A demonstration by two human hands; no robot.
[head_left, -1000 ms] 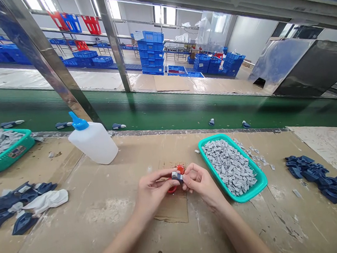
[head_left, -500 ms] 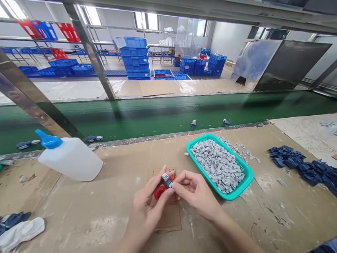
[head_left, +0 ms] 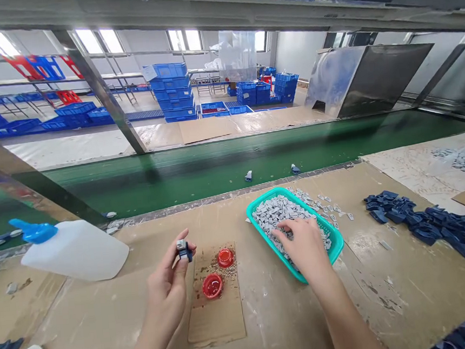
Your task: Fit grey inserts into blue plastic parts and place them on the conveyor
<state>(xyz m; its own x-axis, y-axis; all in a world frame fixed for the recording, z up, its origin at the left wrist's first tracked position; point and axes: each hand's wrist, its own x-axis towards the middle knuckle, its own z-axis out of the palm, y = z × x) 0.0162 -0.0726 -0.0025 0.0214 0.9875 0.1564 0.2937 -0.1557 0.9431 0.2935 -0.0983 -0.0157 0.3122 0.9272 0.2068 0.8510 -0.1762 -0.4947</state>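
Over the worktop (head_left: 86, 317), just left of the upper end of the cardboard strip (head_left: 217, 325), I have the small navy-and-grey piece (head_left: 182, 250) pinched between thumb and fingers of the left hand (head_left: 166, 283). Right hand (head_left: 306, 244) is down at the green basket (head_left: 338, 245), fingers bent over the loose grey tabs (head_left: 279, 214); can't tell from here whether it grips one. Piece looks light; I'd guess grey part stiff, navy part more giving. Tabs look hard, smooth, likely slippery and easily dropped, not fragile. I'd take piece or tab by opposite edges, fingertips only, light squeeze, broad face left uncovered.
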